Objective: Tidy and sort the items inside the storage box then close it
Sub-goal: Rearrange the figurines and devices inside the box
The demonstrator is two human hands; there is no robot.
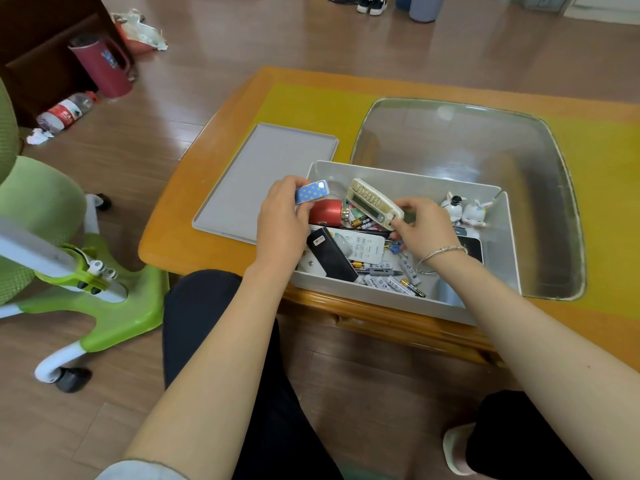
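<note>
Two hands work inside the storage box (498,271) at frame center on the tabletop (194,237). Loose batteries (391,284) line its near wall. Left hand (282,223) fingers grip a dotted case (310,192); right hand (424,226) fingers pinch a beige remote (372,202). Two rabbit figurines (465,211) occupy the far-right corner. One lid (263,181) lies left of it.

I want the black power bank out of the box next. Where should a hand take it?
Grip the black power bank across its narrow sides near the upper end, coming from above: it lies slanted atop the white remote, that end raised and unobstructed.
</note>
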